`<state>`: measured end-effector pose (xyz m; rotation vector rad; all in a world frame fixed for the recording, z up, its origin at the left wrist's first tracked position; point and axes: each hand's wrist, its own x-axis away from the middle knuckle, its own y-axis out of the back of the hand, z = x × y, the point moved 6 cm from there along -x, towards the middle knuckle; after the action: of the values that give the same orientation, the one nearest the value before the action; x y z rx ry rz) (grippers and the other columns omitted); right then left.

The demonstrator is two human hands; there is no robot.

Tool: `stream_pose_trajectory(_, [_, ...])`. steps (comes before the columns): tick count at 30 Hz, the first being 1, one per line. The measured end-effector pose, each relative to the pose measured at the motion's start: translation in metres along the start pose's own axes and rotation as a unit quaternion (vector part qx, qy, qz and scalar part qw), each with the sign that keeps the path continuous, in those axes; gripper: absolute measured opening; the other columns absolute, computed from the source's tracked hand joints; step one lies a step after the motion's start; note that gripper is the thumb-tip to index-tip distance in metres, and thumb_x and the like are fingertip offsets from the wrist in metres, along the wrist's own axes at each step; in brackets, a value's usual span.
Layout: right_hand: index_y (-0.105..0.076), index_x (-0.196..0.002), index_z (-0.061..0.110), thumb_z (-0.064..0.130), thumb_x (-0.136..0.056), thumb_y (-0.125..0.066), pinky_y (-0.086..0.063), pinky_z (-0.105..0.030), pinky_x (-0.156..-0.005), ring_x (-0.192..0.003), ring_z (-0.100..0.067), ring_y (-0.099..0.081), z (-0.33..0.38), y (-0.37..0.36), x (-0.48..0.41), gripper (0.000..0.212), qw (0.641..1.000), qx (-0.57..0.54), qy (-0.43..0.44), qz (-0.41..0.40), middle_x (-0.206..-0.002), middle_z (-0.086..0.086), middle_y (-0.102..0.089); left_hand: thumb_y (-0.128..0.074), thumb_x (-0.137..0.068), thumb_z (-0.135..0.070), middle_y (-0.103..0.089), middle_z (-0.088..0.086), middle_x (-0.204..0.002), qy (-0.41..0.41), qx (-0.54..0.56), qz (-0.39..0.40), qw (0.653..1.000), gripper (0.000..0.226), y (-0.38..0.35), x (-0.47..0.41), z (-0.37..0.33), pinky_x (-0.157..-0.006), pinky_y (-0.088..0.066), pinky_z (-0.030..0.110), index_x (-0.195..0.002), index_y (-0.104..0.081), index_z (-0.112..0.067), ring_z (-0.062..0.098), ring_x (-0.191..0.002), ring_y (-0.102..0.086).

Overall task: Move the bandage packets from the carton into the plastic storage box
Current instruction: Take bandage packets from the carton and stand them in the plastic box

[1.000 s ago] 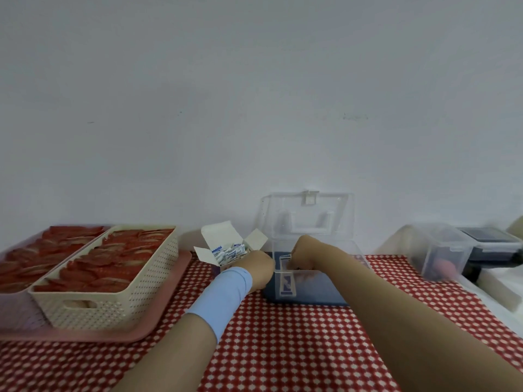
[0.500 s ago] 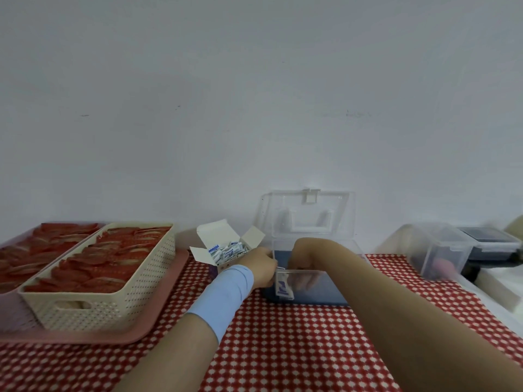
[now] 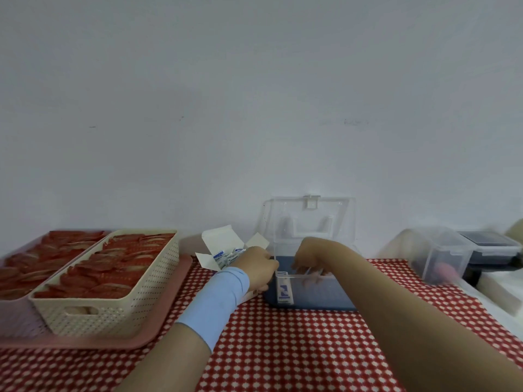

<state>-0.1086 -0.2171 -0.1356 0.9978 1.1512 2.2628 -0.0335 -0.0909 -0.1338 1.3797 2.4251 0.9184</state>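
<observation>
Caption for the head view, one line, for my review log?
Left hand grips the open carton while the right hand reaches into the clear storage box, one bandage packet inside.

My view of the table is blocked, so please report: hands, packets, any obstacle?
Left hand grips carton. Right hand inside storage box, grasp unclear. One packet stands in box, more in carton. No obstacle between them.
</observation>
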Motion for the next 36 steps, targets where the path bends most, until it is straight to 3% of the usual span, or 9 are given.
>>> stream_pose_trajectory(2, [-0.063, -0.108, 0.004, 0.017, -0.100, -0.056, -0.057, -0.033, -0.069, -0.081, -0.019, -0.072, 0.005, 0.013, 0.007, 0.017, 0.999, 0.001, 0.029, -0.041, -0.114, -0.006, -0.074, -0.051, -0.092, -0.017, -0.068, 0.018, -0.087, -0.011, -0.002, -0.009, 1.000, 0.018, 0.014, 0.013, -0.010, -0.073, -0.059, 0.038, -0.090, -0.063, -0.004, 0.033, -0.087, -0.069])
stream_pose_trajectory(4, [-0.067, -0.114, 0.005, 0.012, -0.099, -0.055, -0.060, -0.035, -0.074, -0.079, -0.018, -0.072, 0.019, 0.025, 0.015, 0.020, 0.991, -0.002, 0.083, -0.105, -0.111, -0.007, -0.074, -0.049, -0.097, -0.014, -0.073, 0.010, -0.096, -0.034, -0.001, -0.050, 0.998, 0.019, 0.040, 0.025, -0.019, -0.073, -0.061, 0.031, -0.098, -0.068, -0.010, 0.022, -0.085, -0.072])
stream_pose_trajectory(7, [-0.074, -0.105, 0.014, 0.008, -0.094, -0.056, -0.057, -0.028, -0.075, -0.079, -0.016, -0.068, 0.049, 0.036, 0.035, 0.022, 0.947, -0.095, 0.206, -0.227, -0.099, -0.003, -0.075, -0.054, -0.095, -0.016, -0.073, -0.007, -0.092, -0.090, -0.087, -0.188, 0.974, 0.019, 0.092, 0.033, -0.023, -0.074, -0.054, 0.025, -0.098, -0.071, -0.024, 0.007, -0.079, -0.068])
stream_pose_trajectory(11, [-0.076, -0.106, 0.020, 0.012, -0.095, -0.058, -0.045, -0.018, -0.077, -0.085, -0.005, -0.059, 0.093, 0.017, 0.051, 0.023, 0.915, -0.016, 0.321, -0.241, -0.106, 0.005, -0.073, -0.058, -0.095, -0.023, -0.066, -0.006, -0.112, -0.048, -0.201, -0.243, 0.948, 0.019, 0.113, 0.029, 0.010, -0.090, -0.046, 0.027, -0.107, -0.071, -0.029, 0.011, -0.099, -0.058])
stream_pose_trajectory(15, [-0.072, -0.119, 0.023, 0.012, -0.097, -0.058, -0.052, -0.029, -0.093, -0.105, -0.014, -0.065, 0.109, -0.005, 0.036, 0.028, 0.921, 0.093, 0.316, -0.206, -0.121, 0.004, -0.071, -0.058, -0.094, -0.038, -0.060, -0.004, -0.128, -0.003, -0.299, -0.194, 0.934, 0.029, 0.094, 0.019, 0.042, -0.101, -0.045, 0.033, -0.121, -0.066, -0.032, 0.018, -0.117, -0.056])
stream_pose_trajectory(22, [-0.071, -0.119, 0.032, 0.029, -0.097, -0.059, -0.048, -0.037, -0.095, -0.107, -0.019, -0.060, 0.115, -0.020, 0.016, 0.026, 0.905, 0.215, 0.295, -0.219, -0.117, 0.005, -0.068, -0.064, -0.094, -0.031, -0.062, -0.009, -0.130, -0.048, -0.201, -0.192, 0.959, 0.035, 0.098, 0.009, 0.054, -0.097, -0.038, 0.023, -0.128, -0.062, -0.029, 0.010, -0.118, -0.056])
stream_pose_trajectory(27, [-0.076, -0.108, 0.034, 0.031, -0.096, -0.059, -0.046, -0.035, -0.091, -0.098, -0.015, -0.061, 0.116, -0.020, 0.010, 0.021, 0.898, 0.175, 0.324, -0.242, -0.107, 0.009, -0.069, -0.065, -0.092, -0.022, -0.060, -0.007, -0.130, -0.103, -0.241, -0.228, 0.938, 0.032, 0.096, 0.001, 0.046, -0.106, -0.040, 0.034, -0.122, -0.065, -0.032, 0.014, -0.125, -0.047])
stream_pose_trajectory(32, [-0.077, -0.097, 0.038, 0.033, -0.092, -0.062, -0.045, -0.040, -0.096, -0.095, -0.012, -0.062, 0.111, -0.016, 0.003, 0.017, 0.902, 0.100, 0.321, -0.272, -0.109, 0.014, -0.068, -0.056, -0.095, -0.013, -0.063, -0.010, -0.112, -0.151, -0.179, -0.241, 0.942, 0.027, 0.095, -0.002, 0.038, -0.077, -0.037, 0.009, -0.112, -0.069, -0.030, 0.000, -0.088, -0.053])
stream_pose_trajectory(36, [-0.074, -0.097, 0.030, 0.030, -0.096, -0.059, -0.052, -0.040, -0.089, -0.088, -0.010, -0.063, 0.104, -0.010, 0.003, 0.015, 0.897, -0.003, 0.319, -0.305, -0.098, 0.013, -0.071, -0.048, -0.100, -0.024, -0.065, -0.014, -0.107, -0.133, -0.123, -0.218, 0.959, 0.024, 0.095, -0.003, 0.042, -0.076, -0.037, 0.013, -0.111, -0.069, -0.028, 0.001, -0.091, -0.055])
